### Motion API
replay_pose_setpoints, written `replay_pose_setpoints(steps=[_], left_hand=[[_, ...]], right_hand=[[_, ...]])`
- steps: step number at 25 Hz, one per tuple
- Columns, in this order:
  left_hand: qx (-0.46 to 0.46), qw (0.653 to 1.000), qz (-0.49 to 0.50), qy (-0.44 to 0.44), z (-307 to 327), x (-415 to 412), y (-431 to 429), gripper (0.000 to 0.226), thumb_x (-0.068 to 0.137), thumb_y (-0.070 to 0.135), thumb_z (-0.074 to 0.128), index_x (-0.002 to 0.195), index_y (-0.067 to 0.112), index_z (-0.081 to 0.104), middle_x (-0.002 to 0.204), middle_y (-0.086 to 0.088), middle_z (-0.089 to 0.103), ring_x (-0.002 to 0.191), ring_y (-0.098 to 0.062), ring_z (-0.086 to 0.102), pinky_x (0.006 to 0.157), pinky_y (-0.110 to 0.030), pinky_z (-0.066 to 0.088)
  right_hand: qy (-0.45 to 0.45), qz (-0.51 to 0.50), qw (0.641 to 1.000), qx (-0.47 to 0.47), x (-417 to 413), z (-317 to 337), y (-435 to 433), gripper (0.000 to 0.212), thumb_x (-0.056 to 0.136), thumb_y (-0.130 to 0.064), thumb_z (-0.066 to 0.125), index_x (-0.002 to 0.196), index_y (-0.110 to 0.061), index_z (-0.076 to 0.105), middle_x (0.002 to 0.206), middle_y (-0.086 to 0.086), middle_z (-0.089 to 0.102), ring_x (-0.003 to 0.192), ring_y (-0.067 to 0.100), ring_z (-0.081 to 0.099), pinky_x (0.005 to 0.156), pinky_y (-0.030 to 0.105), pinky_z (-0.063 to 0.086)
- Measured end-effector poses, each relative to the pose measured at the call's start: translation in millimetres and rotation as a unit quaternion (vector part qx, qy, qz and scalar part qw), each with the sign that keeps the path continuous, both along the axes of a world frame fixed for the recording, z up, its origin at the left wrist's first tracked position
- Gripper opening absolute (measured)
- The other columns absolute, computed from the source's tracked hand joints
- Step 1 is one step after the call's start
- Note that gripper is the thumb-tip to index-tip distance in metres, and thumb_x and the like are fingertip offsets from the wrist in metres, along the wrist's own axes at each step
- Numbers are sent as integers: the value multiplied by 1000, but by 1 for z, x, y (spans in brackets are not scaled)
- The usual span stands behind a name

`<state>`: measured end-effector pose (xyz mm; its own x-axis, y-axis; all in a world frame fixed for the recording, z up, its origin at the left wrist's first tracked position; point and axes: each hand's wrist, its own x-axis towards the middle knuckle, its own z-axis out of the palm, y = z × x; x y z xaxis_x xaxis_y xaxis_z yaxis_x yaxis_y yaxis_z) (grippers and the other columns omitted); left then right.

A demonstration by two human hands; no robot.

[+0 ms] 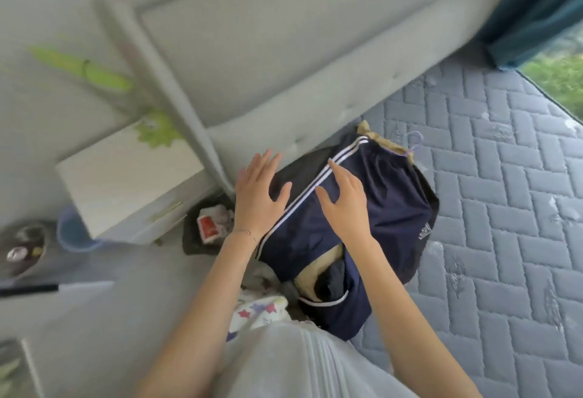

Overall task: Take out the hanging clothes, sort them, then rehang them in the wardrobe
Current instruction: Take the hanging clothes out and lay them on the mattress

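Both your hands are spread with straight fingers and grip nothing: your left hand [258,195] is over the pile's left edge and your right hand [344,205] over the navy shorts [394,202], though blur hides whether either touches. The pile lies on the mattress [504,208] by the headboard [284,50]: one pair of shorts on top and one purple hanger [414,142] at the far end. One tan garment [318,271] and one black garment [284,170] lie mostly hidden beneath.
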<state>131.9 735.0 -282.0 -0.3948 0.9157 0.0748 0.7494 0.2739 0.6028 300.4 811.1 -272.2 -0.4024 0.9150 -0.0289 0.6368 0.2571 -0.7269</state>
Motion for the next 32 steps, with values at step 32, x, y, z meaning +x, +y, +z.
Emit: replay_pose_setpoints(steps=[32], left_hand=[[57, 667, 738, 89, 72, -158, -784, 55, 96, 42, 49, 146, 20, 40, 156, -5, 31, 146, -24, 22, 116, -44, 19]], right_hand=[[129, 710, 690, 54, -411, 85, -666, 54, 92, -16, 62, 143, -16, 44, 144, 3, 49, 134, 21, 40, 110, 24, 26]])
